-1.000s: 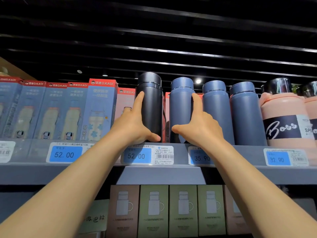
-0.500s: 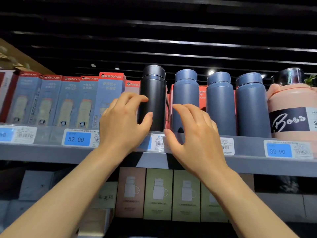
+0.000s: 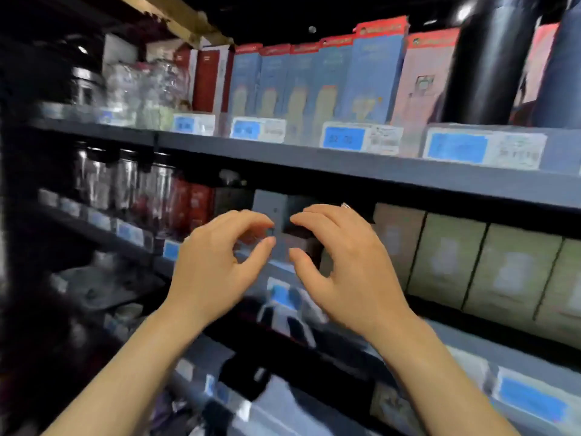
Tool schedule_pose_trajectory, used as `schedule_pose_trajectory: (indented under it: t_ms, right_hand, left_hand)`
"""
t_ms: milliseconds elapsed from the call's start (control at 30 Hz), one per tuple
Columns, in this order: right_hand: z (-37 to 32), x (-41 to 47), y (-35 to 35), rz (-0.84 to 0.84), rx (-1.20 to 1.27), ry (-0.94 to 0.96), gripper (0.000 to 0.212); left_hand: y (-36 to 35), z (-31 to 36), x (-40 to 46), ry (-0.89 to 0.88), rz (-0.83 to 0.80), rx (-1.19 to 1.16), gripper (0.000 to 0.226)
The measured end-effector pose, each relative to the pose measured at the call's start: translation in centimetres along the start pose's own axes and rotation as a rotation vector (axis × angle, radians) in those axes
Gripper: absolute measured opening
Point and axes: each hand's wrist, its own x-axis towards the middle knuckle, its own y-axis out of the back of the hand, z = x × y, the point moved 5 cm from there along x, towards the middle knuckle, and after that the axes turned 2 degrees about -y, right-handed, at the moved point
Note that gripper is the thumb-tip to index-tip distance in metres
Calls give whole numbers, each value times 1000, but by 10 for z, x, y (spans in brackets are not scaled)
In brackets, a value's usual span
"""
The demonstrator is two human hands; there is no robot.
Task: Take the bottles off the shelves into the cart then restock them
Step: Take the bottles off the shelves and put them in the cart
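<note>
This is a shop, in an aisle of drinkware. Grey shelves (image 3: 361, 171) run across the frame in tiers, and blue-and-white price tags (image 3: 361, 140) sit along their front edges. Rows of matching boxes (image 3: 317, 80) with red tops fill the upper middle, identical green boxes (image 3: 446, 262) line the right, a black bottle (image 3: 484, 64) stands upper right, and glass jars (image 3: 125, 180) crowd the left.

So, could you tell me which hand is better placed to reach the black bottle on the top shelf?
Probably the right hand: empty, fingers loosely curled, on the side nearer the black bottle at upper right.
</note>
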Motion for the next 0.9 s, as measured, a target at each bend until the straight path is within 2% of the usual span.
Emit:
schedule_pose_trajectory:
  t_ms: [100,200,267,367,467,567,700,900]
  right_hand:
    - [-28,-20,-51,-12,218,-48,28]
    - [-54,-40,-113,-90,535,-253,13]
    - [-76,-54,-164,-281,672,-374,9]
    - [-111,-86,-246,-673,743,-483,16]
    - [-150,-124,-313,-986,742,-506,27]
    - [-191,-154,-359,-1199,754,-506,34]
    - [-234,-178,-409,-1360,754,-485,40]
    - [-272,-174,-476,-1374,775,-467,46]
  left_hand:
    - [24,-49,-55,157,-121,42,30]
    - [48,-101,-116,323,-294,116,42]
    - [67,-135,-162,459,-350,131,42]
    - [100,-182,-228,660,-377,169,46]
    - [136,-213,-287,826,-403,224,53]
    - [170,-231,-337,965,-393,287,42]
    - [207,-252,-389,1176,-406,370,24]
    - [250,-289,-417,1275,-327,409,23]
